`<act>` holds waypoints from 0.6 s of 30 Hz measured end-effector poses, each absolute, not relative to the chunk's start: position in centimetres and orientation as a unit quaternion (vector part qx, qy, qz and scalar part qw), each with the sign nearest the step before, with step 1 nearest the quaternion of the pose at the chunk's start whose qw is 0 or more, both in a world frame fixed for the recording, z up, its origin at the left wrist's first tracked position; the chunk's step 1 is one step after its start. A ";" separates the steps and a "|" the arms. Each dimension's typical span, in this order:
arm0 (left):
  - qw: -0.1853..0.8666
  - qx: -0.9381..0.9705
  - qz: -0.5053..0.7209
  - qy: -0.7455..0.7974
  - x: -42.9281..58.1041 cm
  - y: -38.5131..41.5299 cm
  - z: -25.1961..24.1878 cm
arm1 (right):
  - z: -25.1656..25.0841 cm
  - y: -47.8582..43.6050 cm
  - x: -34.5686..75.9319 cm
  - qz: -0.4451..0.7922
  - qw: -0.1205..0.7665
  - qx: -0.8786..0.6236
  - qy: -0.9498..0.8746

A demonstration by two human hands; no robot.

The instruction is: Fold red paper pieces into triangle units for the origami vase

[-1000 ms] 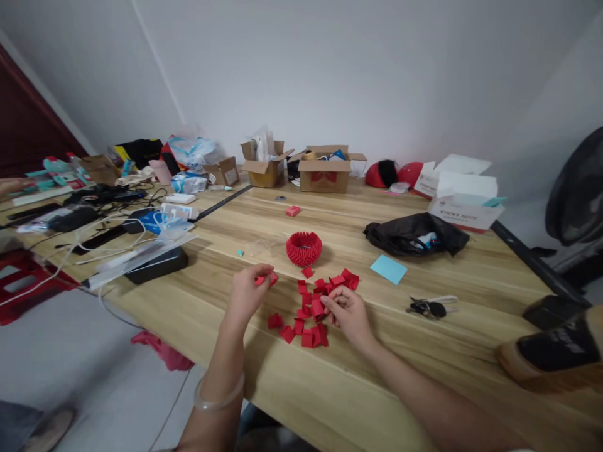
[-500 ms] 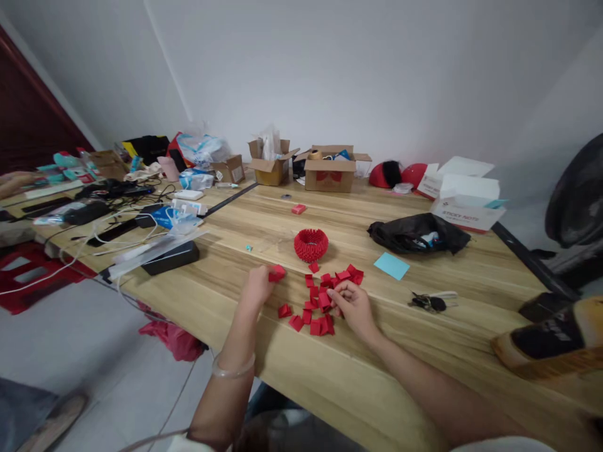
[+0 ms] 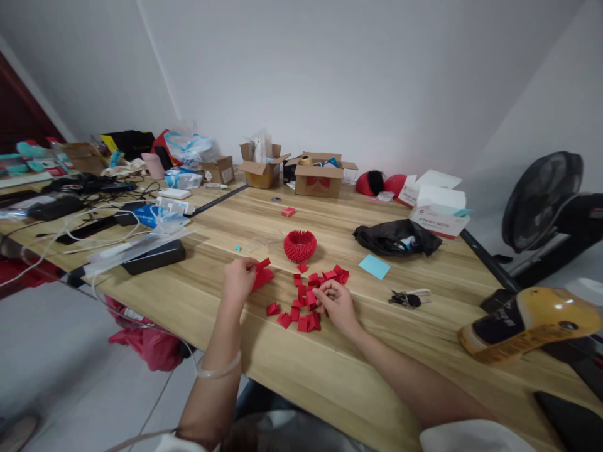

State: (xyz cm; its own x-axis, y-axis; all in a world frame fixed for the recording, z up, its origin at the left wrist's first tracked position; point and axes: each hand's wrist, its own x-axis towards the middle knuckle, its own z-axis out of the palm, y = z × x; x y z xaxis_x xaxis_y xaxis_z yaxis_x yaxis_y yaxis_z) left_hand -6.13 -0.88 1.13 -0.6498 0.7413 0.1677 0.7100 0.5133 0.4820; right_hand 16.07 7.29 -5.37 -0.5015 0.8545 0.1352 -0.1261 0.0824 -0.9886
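Observation:
My left hand (image 3: 239, 280) is closed around a folded red paper piece (image 3: 262, 274), held just above the wooden table (image 3: 330, 370). My right hand (image 3: 334, 303) rests with curled fingers on a scatter of several small red folded paper pieces (image 3: 306, 307) and pinches one of them. A red ring-shaped paper model (image 3: 299, 245) stands a little beyond the scatter, between my two hands and further from me.
A blue sticky note (image 3: 374, 266), keys (image 3: 406, 298) and a black bag (image 3: 394, 237) lie to the right. Cardboard boxes (image 3: 319, 176), a white box (image 3: 438, 209) and cables (image 3: 94, 226) crowd the far and left sides. A fan (image 3: 537, 194) stands at the right.
My view has swung slightly right, bringing the fan into sight. The red piece in my left hand now shows larger and more unfolded. My right hand stays on the scatter.

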 end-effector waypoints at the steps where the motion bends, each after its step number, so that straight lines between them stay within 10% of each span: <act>1: 0.028 0.413 0.270 0.869 -6.1 -0.9 1.2 | -5.4 7.3 16.1 0.609 0.402 -0.295 -0.617; 18: 0.082 0.437 0.288 0.848 -6.3 -0.8 0.3 | -5.7 7.4 15.7 0.607 0.407 -0.294 -0.616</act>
State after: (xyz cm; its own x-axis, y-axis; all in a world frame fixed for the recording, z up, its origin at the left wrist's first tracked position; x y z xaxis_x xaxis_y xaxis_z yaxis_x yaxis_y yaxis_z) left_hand -6.29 -0.76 0.31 -0.6046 0.7886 0.1121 0.6939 0.4524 0.5602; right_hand 15.74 7.38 -5.66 -0.4955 0.8565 0.1441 -0.1312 0.0902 -0.9872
